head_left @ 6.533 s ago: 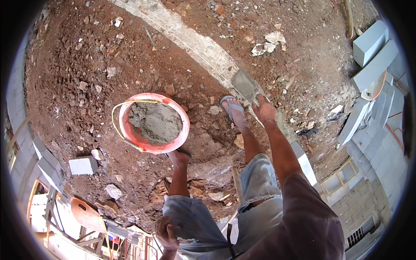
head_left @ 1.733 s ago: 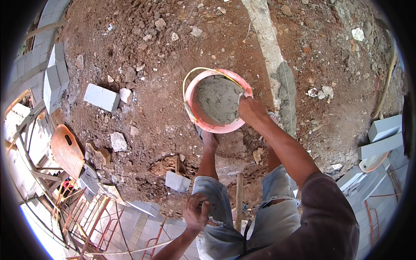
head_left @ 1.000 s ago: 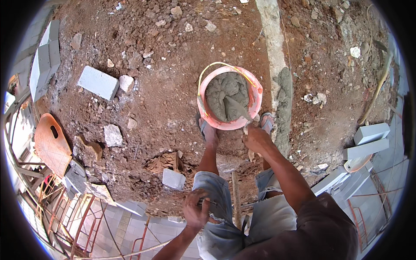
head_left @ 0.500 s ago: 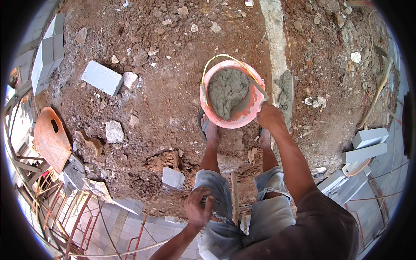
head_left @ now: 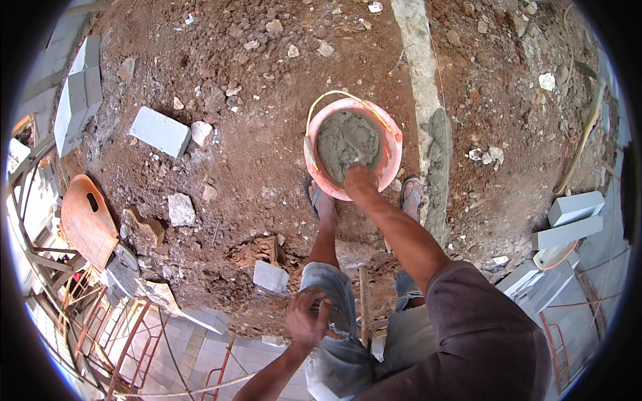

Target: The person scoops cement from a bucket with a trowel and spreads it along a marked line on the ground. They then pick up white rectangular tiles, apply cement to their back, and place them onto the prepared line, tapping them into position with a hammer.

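A pinkish-red bucket [head_left: 394,144] with a yellow handle stands between my feet, holding wet grey mortar [head_left: 334,137]. My right hand [head_left: 361,180] reaches over its near rim, closed round a trowel [head_left: 359,139]. The trowel's mortar-coated blade lies in the mix; its grip is hidden in my fist. My left hand [head_left: 307,319] rests on my left knee against the torn denim shorts [head_left: 334,287], thumb apart from the fingers, nothing held.
A strip of fresh mortar [head_left: 438,174] runs along a concrete line right of the bucket. Grey blocks [head_left: 160,130] and stones lie on the rough soil. An orange board with a slot [head_left: 87,220] is at left. More blocks [head_left: 568,234] are stacked at right, and scaffolding [head_left: 127,341] stands lower left.
My right hand has moved left from the bucket's right rim to inside it, bringing the trowel blade into the mortar. My left hand stays on the knee.
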Demonstrator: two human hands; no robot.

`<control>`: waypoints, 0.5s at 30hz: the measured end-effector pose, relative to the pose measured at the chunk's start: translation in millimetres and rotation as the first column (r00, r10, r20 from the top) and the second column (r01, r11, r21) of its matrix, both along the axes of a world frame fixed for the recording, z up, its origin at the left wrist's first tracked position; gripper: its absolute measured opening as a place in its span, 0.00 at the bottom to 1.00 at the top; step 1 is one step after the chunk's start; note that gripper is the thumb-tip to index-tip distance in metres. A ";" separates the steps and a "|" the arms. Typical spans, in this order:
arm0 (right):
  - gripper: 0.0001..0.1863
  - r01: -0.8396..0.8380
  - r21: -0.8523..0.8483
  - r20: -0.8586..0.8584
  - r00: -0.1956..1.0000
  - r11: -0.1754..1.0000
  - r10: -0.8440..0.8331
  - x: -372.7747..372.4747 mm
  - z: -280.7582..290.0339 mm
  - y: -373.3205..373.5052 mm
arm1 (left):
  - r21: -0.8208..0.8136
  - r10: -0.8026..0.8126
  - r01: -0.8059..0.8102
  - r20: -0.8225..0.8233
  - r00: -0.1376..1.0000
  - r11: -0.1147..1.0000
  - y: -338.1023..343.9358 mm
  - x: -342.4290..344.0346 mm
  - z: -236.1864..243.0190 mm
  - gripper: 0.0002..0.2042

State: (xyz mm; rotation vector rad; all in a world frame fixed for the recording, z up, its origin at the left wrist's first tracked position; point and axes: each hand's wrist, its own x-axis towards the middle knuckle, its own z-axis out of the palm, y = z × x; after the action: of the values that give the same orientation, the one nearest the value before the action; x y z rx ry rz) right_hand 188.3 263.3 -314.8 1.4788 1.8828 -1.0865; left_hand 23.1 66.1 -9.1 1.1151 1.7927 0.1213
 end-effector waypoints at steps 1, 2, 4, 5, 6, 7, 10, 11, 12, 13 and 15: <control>0.24 0.028 0.024 -0.043 0.999 0.999 -0.027 -14.7 8.0 -33.9 | -0.024 0.061 -0.062 -0.021 0.998 0.998 13.1 4.5 5.7 0.12; 0.23 0.063 0.051 -0.077 0.995 0.997 -0.059 -23.9 18.4 -65.3 | -0.062 0.114 -0.116 -0.028 0.993 0.991 18.6 6.7 10.5 0.12; 0.23 0.033 -0.197 -0.193 0.979 0.980 -0.071 0.3 91.9 -51.6 | -0.016 0.038 -0.039 -0.062 0.997 0.999 -16.1 -0.4 11.3 0.12; 0.24 0.128 -0.264 -0.236 0.952 0.956 -0.193 12.9 97.1 -36.6 | 0.009 0.035 -0.034 -0.079 0.996 0.999 -13.4 3.8 5.9 0.12; 0.25 0.234 -0.335 -0.260 0.908 0.913 -0.328 18.9 100.7 -25.8 | 0.028 0.019 -0.017 -0.083 0.996 0.999 -8.1 5.5 2.5 0.12; 0.26 0.485 -0.613 -0.177 0.685 0.624 -0.707 17.6 96.4 -7.3 | 0.011 0.048 -0.047 -0.083 0.995 0.999 0.2 9.0 3.1 0.12; 0.30 0.528 -0.820 0.033 0.431 0.222 -0.902 40.6 44.2 -12.9 | 0.000 -0.008 0.008 -0.061 0.998 1.000 5.1 11.4 6.7 0.12; 0.30 0.486 -0.777 -0.071 0.563 0.399 -0.824 64.2 22.1 -32.8 | 0.008 -0.027 0.027 -0.053 0.998 1.000 4.5 8.3 5.8 0.11; 0.31 0.403 -0.721 -0.162 0.692 0.563 -0.703 85.5 13.7 -47.9 | 0.012 -0.034 0.034 -0.057 0.998 0.999 0.4 5.9 5.5 0.11; 0.31 0.358 -0.615 -0.214 0.782 0.702 -0.586 109.4 19.2 -55.7 | 0.015 -0.015 0.016 -0.062 0.998 1.000 -4.8 5.9 4.3 0.11; 0.30 0.296 -0.449 -0.204 0.885 0.843 -0.419 130.8 42.3 -44.8 | 0.033 0.007 -0.005 -0.067 0.998 0.999 -6.0 8.5 2.3 0.11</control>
State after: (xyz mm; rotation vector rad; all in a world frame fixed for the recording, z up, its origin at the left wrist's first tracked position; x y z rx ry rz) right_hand 319.1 218.6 -272.5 1.5148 1.4433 -1.8451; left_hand 31.6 60.1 -6.7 1.1491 1.8601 0.1186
